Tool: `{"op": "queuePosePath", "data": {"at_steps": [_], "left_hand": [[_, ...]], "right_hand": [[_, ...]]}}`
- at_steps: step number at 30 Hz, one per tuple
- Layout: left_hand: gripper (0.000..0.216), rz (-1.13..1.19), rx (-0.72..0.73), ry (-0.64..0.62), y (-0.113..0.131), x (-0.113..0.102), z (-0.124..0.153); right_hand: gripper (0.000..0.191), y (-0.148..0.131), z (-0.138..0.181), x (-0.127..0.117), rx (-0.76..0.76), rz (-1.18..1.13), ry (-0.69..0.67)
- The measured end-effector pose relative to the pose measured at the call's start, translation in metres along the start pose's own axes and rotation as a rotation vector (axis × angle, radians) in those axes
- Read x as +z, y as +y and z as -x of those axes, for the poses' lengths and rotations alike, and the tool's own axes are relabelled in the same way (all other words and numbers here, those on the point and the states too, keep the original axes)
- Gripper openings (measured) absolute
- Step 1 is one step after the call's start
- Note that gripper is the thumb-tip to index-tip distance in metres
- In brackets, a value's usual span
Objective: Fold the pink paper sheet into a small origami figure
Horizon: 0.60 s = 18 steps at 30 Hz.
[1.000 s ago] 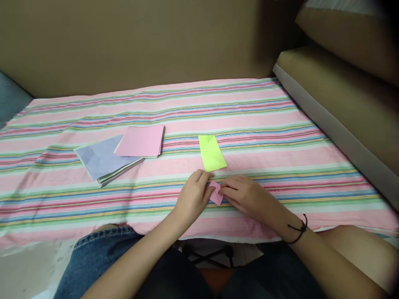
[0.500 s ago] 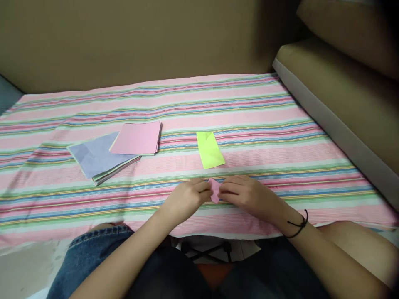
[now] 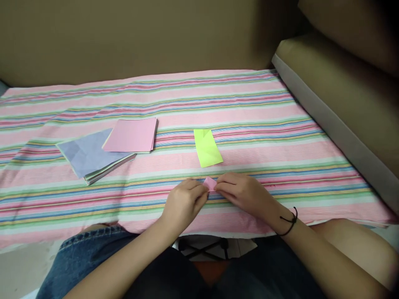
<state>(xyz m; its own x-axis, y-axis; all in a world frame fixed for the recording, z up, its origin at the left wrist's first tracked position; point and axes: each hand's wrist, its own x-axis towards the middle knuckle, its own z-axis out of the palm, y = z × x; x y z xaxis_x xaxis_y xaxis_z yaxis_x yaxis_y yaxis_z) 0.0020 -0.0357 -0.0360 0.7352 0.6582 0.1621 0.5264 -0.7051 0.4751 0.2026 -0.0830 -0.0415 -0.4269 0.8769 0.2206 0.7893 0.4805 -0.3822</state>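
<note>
A small folded piece of pink paper (image 3: 210, 183) is pinched between my two hands, low over the striped cloth. My left hand (image 3: 186, 202) grips its left corner between thumb and fingers. On the other side, my right hand (image 3: 245, 193), a black cord round its wrist, pinches the right corner. The paper's upper part shows as a pointed shape with a straight lower edge; the fingertips cover both ends. Just beyond my hands lies a creased yellow-green paper strip (image 3: 208, 148), touched by neither hand.
To the left, a stack of pink paper squares (image 3: 131, 136) overlaps a larger stack topped with creased bluish-purple paper (image 3: 90, 155). Striped cloth (image 3: 249, 141) covers the surface. A brown cushion (image 3: 343, 95) borders the right side, and a brown backrest (image 3: 140, 37) rises behind.
The pink paper has turned in my fingers, from hanging point down to a straight lower edge with the point up. My left thumb has come into view below. The camera view has shifted slightly.
</note>
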Motion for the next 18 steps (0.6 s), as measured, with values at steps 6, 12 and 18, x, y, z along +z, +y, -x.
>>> {"op": "queuePosePath", "data": {"at_steps": [6,12,18], "left_hand": [[0.018,0.171,-0.222,-0.057,-0.004,-0.007,-0.009],[0.009,0.313,-0.298,-0.059,-0.006,-0.006,-0.012],[0.014,0.261,-0.338,-0.090,-0.009,-0.006,-0.016]], "right_hand": [[0.016,-0.004,-0.005,0.001,0.177,-0.194,0.057],[0.006,-0.008,-0.010,0.004,0.438,-0.352,0.085],[0.003,-0.010,-0.013,0.008,0.497,-0.368,0.092]]}}
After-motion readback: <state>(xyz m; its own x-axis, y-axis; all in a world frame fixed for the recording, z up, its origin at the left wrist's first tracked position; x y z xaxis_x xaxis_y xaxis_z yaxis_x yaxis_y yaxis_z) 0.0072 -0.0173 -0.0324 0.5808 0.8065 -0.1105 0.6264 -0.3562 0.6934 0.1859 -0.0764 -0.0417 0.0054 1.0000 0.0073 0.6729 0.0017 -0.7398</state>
